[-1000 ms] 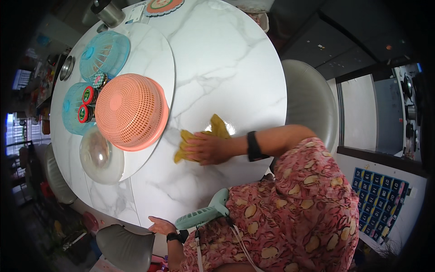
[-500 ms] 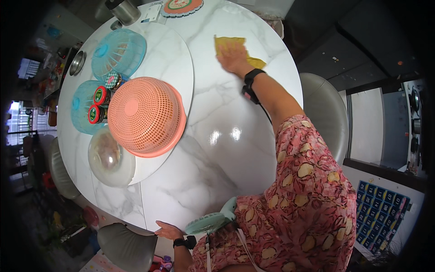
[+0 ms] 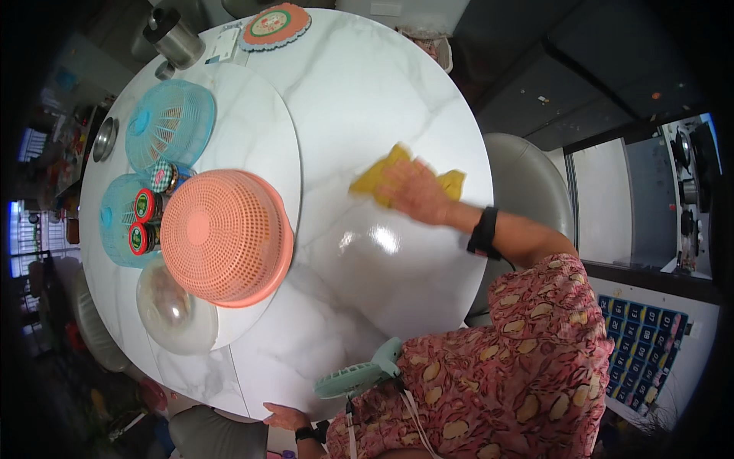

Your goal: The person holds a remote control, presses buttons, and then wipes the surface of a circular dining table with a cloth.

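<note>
My right hand [image 3: 417, 191] presses a yellow cloth [image 3: 370, 180] onto the white marble-patterned table [image 3: 359, 99]; parts of the cloth show on both sides of the fingers, which are slightly blurred. A black band circles that wrist. Down at the near left rim of the table is my left hand [image 3: 286, 417], its fingers stretched out by the edge and nothing seen in it. A pale green handheld fan [image 3: 359, 376] hangs on a strap at my front, over the near table edge.
On the raised round turntable [image 3: 260, 99] sit an orange perforated basket [image 3: 222, 237], blue mesh covers [image 3: 170, 126], red-lidded jars [image 3: 145, 205] and a translucent dome [image 3: 176, 310]. Farther back are a metal pitcher [image 3: 177, 42] and a round orange mat [image 3: 275, 27]. Grey chairs [image 3: 527, 183] stand around the table.
My right hand has brought the cloth nearer to me across the table, and the forearm now comes in more from the right. The view has shifted slightly; my left hand stays by the edge.
</note>
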Motion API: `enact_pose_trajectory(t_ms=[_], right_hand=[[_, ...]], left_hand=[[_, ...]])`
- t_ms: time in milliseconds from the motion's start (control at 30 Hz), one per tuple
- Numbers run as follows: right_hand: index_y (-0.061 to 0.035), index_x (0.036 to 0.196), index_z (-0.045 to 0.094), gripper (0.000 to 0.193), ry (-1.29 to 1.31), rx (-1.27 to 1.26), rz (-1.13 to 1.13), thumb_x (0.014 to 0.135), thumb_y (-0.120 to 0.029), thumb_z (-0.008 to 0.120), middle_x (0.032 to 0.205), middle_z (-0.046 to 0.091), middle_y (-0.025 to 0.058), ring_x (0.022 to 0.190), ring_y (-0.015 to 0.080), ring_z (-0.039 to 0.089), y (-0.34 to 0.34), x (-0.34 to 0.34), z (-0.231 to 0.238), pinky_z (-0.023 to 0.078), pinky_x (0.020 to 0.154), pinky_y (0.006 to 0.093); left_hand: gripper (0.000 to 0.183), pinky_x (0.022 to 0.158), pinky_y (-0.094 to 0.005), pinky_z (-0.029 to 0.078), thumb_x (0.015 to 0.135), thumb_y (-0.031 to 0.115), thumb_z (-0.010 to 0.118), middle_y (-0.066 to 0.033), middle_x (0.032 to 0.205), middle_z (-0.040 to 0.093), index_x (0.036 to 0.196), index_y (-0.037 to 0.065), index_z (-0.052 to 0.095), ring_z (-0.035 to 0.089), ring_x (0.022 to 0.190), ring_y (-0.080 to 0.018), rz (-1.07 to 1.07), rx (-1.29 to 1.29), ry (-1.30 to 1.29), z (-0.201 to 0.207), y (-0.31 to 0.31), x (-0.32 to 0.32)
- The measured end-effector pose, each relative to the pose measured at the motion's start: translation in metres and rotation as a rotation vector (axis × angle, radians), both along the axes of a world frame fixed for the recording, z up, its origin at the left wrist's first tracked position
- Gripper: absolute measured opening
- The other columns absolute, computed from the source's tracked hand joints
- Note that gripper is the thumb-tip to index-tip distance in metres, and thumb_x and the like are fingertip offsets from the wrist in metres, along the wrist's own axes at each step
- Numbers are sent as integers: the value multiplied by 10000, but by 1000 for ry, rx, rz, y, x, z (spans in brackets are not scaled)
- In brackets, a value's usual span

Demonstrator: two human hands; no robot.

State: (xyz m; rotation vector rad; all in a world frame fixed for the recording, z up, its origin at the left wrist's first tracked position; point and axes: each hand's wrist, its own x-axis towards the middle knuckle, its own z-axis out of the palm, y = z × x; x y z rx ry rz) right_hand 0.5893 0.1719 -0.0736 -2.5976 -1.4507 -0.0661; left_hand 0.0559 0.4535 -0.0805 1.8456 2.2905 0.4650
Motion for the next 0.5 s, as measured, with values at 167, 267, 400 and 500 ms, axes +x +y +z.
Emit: enact_pose_trajectory(t_ms=[167,267,400,500], right_hand=[[-233,1385,301,514,-34,-164,-621,926,-457,244,1462,222,72,1345,312,168,-5,158,-7,96,1065,512],[-217,1393,284,561,58,37,-852,905,-491,255,1459,215,117,1335,383,148,19,223,-1,55,1053,560],[-201,1398,275,627,93,68,-951,873,-543,281,1468,202,103,1345,364,141,77,280,7,40,1052,568],[-201,1398,274,630,133,101,-893,872,-549,273,1474,194,74,1356,335,130,130,301,10,53,1062,547]], left_hand=[[660,800,-524,402,898,501,373,-369,1041,448,1079,-133,361,496,927,-465,49,-35,-129,10,-1,15],[652,810,-518,404,905,484,362,-369,1054,440,1145,-122,337,496,933,-459,38,-9,-105,-3,8,0],[716,835,-496,411,902,501,363,-378,1119,416,1286,-92,251,488,980,-461,18,-36,34,-3,5,-14],[648,860,-495,393,912,426,362,-399,1148,385,1330,-48,219,462,1007,-477,-27,-41,150,-7,0,-31]])
